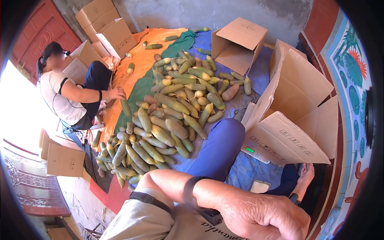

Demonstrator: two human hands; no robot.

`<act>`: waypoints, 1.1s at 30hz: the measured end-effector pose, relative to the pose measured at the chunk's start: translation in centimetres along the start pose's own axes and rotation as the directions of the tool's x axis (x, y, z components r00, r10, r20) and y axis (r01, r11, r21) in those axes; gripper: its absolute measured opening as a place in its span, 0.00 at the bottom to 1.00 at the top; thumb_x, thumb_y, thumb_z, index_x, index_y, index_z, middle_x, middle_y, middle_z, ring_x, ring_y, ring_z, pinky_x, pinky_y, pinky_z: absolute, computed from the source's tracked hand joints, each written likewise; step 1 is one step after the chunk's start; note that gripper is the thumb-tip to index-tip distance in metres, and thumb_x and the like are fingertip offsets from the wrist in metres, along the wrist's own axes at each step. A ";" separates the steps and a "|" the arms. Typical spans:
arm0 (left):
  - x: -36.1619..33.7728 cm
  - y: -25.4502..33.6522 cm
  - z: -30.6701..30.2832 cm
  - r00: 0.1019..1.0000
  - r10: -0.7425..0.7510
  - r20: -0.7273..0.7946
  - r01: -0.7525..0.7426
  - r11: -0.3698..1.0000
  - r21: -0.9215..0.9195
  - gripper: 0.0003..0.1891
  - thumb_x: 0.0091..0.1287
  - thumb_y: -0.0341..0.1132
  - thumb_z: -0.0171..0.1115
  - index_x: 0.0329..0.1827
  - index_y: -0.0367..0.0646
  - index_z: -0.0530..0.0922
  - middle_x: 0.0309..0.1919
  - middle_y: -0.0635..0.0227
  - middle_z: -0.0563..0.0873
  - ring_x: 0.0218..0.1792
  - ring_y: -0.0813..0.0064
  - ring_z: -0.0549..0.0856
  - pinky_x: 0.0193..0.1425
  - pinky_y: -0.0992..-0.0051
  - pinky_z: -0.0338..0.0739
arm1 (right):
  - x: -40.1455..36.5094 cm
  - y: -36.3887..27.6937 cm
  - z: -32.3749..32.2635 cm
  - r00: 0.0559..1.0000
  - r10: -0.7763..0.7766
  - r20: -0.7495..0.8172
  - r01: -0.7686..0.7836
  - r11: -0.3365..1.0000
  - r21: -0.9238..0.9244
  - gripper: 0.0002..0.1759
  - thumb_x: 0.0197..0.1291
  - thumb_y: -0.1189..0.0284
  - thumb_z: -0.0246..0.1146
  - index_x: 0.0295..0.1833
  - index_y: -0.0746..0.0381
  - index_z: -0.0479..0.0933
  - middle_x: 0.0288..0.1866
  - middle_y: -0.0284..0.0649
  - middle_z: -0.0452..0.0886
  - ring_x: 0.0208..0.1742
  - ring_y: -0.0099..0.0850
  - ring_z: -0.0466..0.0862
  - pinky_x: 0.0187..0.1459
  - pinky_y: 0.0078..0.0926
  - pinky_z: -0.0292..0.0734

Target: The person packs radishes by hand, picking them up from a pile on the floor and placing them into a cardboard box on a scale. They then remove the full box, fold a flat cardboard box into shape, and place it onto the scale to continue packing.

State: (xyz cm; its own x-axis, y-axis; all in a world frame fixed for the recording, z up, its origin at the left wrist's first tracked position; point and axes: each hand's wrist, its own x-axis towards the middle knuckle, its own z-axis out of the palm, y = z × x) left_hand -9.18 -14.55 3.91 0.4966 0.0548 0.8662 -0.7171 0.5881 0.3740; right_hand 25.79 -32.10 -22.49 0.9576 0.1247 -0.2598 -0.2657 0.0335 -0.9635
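My left hand (264, 218) reaches across my body in the foreground. Its fingers curl downward and look closed; whatever they hold, if anything, is hidden. Farther right, my right hand (306, 176) is just below the lower edge of a big open cardboard box (296, 138), its fingers loosely bent and seemingly touching that edge. The box tilts towards me with its flaps spread, above a digital scale (256, 155) with a green display. A large heap of green radishes (172, 104) lies in front of my bent knee.
Opposite, a seated person (66, 88) has one hand on a green radish (126, 107). Another open carton (240, 42) lies near the wall. More boxes (106, 28) stand at the back left. Orange and blue sheets (136, 54) cover the floor; a tiled wall (352, 80) bounds the right side.
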 end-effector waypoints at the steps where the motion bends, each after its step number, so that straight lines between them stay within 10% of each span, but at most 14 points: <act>1: -0.1 -0.5 -0.1 0.996 0.086 -0.005 -0.087 0.994 -0.072 0.20 0.73 0.42 0.42 0.53 0.38 0.78 0.43 0.59 0.82 0.43 0.62 0.80 0.48 0.68 0.72 | 0.0 0.0 0.0 1.000 0.000 0.000 0.000 1.000 -0.001 0.17 0.65 0.61 0.52 0.55 0.58 0.73 0.53 0.36 0.79 0.47 0.22 0.78 0.42 0.17 0.65; 5: -0.9 1.8 -1.9 0.981 -0.180 0.079 0.174 0.982 0.070 0.19 0.72 0.41 0.44 0.52 0.38 0.78 0.44 0.59 0.82 0.43 0.63 0.80 0.48 0.68 0.72 | 0.2 0.0 -0.1 1.000 0.007 -0.009 -0.008 1.000 -0.014 0.17 0.65 0.62 0.53 0.54 0.58 0.73 0.51 0.35 0.80 0.46 0.21 0.78 0.40 0.16 0.66; 7: -1.5 2.3 -2.3 0.956 -0.294 0.001 0.292 0.951 0.104 0.07 0.63 0.22 0.48 0.36 0.34 0.75 0.34 0.60 0.77 0.36 0.65 0.78 0.41 0.72 0.72 | 0.3 0.2 -0.3 1.000 0.008 -0.005 -0.008 1.000 -0.022 0.16 0.65 0.62 0.53 0.54 0.58 0.74 0.50 0.35 0.80 0.46 0.21 0.78 0.39 0.15 0.66; 14: -5.1 5.1 -5.9 0.821 -0.486 -0.298 0.565 0.764 0.310 0.08 0.68 0.29 0.51 0.41 0.37 0.79 0.40 0.63 0.81 0.45 0.67 0.79 0.51 0.69 0.72 | -0.2 0.0 -0.3 0.999 -0.010 0.031 0.010 1.000 -0.005 0.18 0.64 0.62 0.54 0.55 0.59 0.74 0.51 0.35 0.80 0.47 0.22 0.78 0.39 0.15 0.66; 23: -16.3 12.7 -13.0 0.362 -0.080 -0.929 0.828 0.485 0.281 0.09 0.67 0.32 0.53 0.45 0.39 0.77 0.41 0.66 0.83 0.43 0.75 0.81 0.50 0.75 0.73 | 0.8 0.5 -1.2 0.999 0.015 0.031 -0.014 1.000 -0.007 0.20 0.64 0.62 0.54 0.57 0.60 0.73 0.55 0.37 0.77 0.51 0.24 0.76 0.42 0.15 0.65; 28: -26.5 18.3 -15.2 -0.042 0.286 -0.957 0.910 0.407 0.082 0.10 0.65 0.31 0.54 0.47 0.39 0.78 0.38 0.67 0.84 0.38 0.77 0.81 0.44 0.79 0.72 | -0.1 -0.2 -0.4 1.000 0.007 0.024 -0.005 0.998 -0.068 0.20 0.66 0.62 0.50 0.58 0.60 0.71 0.58 0.38 0.76 0.52 0.25 0.76 0.44 0.17 0.65; 33: -37.5 20.7 -15.0 -0.223 0.411 -0.884 0.964 0.225 -0.139 0.14 0.63 0.32 0.54 0.50 0.40 0.76 0.38 0.67 0.83 0.36 0.76 0.81 0.40 0.76 0.73 | -0.4 -0.5 -0.5 0.999 0.001 0.044 0.004 0.995 -0.104 0.21 0.66 0.61 0.51 0.58 0.61 0.71 0.58 0.37 0.76 0.54 0.26 0.75 0.48 0.19 0.63</act>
State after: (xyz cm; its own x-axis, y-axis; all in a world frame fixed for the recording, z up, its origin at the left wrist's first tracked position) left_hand -35.25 7.69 -25.82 0.0261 0.9427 -0.3325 0.3860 0.2973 0.8733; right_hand 25.63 -32.65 -21.98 0.9516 0.1684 -0.2571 -0.2487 -0.0696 -0.9661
